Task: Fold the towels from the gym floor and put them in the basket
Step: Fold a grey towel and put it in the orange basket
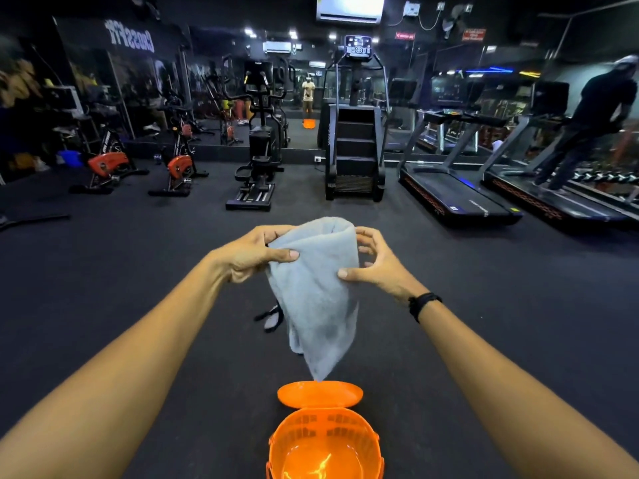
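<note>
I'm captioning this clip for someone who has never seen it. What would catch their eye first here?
First, the grey towel hanging mid-frame, pinched at its top by the left hand and right hand. Next, the bright orange basket on the dark floor right below it, lid open and nothing inside. Behind stand a stair climber and treadmills.

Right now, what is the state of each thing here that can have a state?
Grey towel: held up, partly folded, hanging above the basket.
Left hand: fingers pinch the towel's top edge.
Right hand: fingers pinch the other top edge.
Orange basket: open, nothing inside.
Basket lid: swung back.
</note>
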Demonstrator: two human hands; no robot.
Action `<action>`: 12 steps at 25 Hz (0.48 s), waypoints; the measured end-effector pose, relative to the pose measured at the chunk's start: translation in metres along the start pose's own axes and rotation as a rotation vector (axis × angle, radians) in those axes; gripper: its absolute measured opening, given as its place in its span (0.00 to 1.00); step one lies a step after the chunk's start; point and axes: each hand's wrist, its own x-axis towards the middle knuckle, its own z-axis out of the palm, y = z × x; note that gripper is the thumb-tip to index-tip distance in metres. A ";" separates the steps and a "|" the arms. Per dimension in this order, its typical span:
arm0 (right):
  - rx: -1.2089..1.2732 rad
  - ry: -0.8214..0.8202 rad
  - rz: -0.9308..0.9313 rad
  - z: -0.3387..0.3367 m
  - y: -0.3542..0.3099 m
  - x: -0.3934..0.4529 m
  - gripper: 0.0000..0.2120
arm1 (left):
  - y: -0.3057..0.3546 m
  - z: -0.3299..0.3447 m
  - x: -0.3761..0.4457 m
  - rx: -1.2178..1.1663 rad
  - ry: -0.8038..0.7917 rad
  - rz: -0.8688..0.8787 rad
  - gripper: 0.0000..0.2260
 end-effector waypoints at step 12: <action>0.750 0.004 0.179 -0.027 0.024 -0.026 0.27 | -0.022 -0.022 -0.010 -0.422 0.523 0.255 0.12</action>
